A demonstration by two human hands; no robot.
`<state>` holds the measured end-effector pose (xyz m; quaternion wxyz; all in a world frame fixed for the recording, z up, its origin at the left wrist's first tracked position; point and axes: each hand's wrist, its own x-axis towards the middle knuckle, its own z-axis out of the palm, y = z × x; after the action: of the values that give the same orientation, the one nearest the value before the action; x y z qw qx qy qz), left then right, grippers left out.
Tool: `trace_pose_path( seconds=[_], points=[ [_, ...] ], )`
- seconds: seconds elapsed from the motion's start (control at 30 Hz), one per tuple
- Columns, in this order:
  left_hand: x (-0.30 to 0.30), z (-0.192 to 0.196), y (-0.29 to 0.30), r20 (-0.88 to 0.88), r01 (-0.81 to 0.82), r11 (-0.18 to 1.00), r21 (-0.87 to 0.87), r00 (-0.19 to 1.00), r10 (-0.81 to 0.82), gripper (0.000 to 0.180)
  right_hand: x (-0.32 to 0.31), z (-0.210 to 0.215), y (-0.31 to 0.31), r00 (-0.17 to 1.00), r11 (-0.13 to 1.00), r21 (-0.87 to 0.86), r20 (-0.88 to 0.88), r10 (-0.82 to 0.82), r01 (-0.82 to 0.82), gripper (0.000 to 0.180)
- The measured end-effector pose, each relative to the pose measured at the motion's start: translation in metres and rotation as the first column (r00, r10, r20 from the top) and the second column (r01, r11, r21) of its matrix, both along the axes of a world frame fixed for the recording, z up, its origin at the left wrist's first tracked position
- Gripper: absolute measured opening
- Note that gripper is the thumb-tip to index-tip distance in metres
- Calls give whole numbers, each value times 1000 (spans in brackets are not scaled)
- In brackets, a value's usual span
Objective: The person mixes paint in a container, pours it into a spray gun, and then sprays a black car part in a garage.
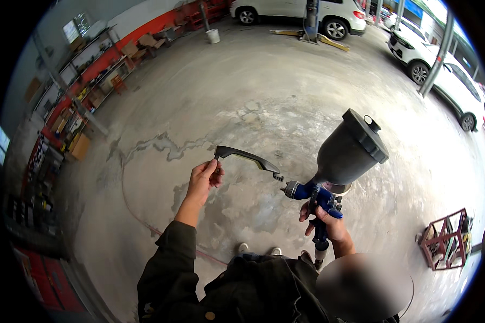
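The left hand [205, 178] holds a dark door handle [248, 154] by its left end, with the thumb and fingers pinching that end and the rest of the part unsupported above the concrete floor [161, 105]. The long axis of the door handle runs from the left fingers toward the person's right, slanting down across the view, with the bowed side facing away from the body. The right hand [334, 226] grips a blue spray gun [320, 200]; its fingers are wrapped around the grip, but whether they press the trigger cannot be told. A large grey cup [350, 151] sits on top of the spray gun, tilted to the right. The governing relation is as follows: the nozzle [291, 189] points left, toward the free right end of the door handle, and lies just beside it and slightly lower in view, with a narrow gap visible; the depth between them cannot be judged. The right hand is nearer to this free end; the left hand is at the opposite end
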<state>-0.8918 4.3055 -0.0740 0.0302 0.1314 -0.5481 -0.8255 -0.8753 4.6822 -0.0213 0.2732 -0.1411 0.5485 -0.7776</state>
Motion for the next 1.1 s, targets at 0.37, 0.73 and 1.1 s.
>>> trace_pose_path(
  seconds=[0.37, 0.73, 1.1],
  points=[
    [-9, -7, -3, -297, 394, 919, -15, 876, -381, 28, 17, 0, -6, 963, 962, 53, 9, -270, 270, 42],
    [-7, 3, -15, -184, 494, 796, -350, 797, -575, 17, 24, -3, -11, 930, 927, 112, 49, -364, 357, 57],
    [3, -12, 53, -182, 541, 808, -235, 792, -583, 20, -4, 27, -47, 787, 794, 105, -259, -560, 599, 31]
  ],
)
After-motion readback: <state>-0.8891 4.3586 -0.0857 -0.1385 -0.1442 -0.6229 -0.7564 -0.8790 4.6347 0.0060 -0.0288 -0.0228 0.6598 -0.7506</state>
